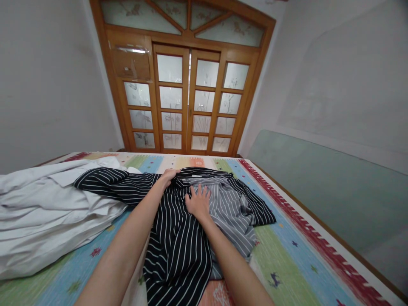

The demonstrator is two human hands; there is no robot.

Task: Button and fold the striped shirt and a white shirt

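Observation:
A black shirt with white stripes [178, 238] lies spread on a colourful patterned mat, its front parted so that the greyish inner side shows on the right. One sleeve stretches left over white cloth, and the other slants down to the right. At the collar, my left hand [168, 175] is closed, pinching the shirt's edge near the shoulder. My right hand [199, 203] rests with fingers spread on the shirt, where the dark front meets the grey inside.
A rumpled white garment [57, 208] covers the mat's left side. The patterned mat [287, 255] has a dark red border on the right. A pale green headboard-like panel [318, 182] stands along the right wall. Wooden glazed doors [188, 102] are at the back.

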